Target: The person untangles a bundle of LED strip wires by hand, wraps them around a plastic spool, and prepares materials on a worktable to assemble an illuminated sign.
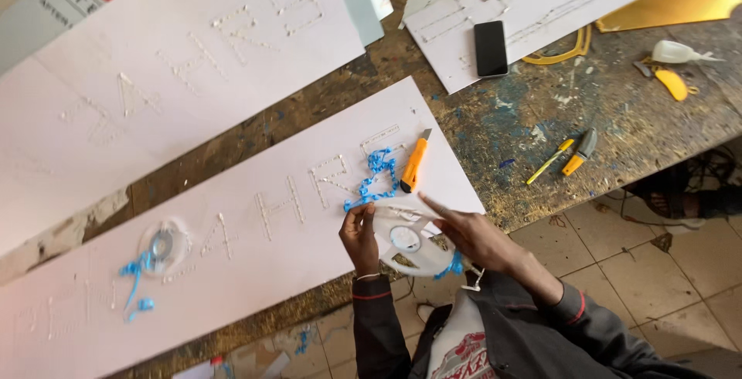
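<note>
workbench (pixel 541 124), paint-stained, bears long white sign panel (pixel 255 217) with dotted letter outlines | white tape reel (pixel 406 240) held over panel's near edge, between both hands | left hand (pixel 360 236) fingers curled, pinching reel's left rim | right hand (pixel 471 236) forefinger stretched across reel's top, other fingers under it | orange utility knife (pixel 413 164) on panel beside curled blue strip scraps (pixel 375 178)

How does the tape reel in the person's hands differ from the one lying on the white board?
The held reel is lifted off the board, gripped between the left hand and right hand; the lying reel rests flat, untouched. The held one looks larger. Both are round, whitish, with blue strip trailing beside them.
</note>
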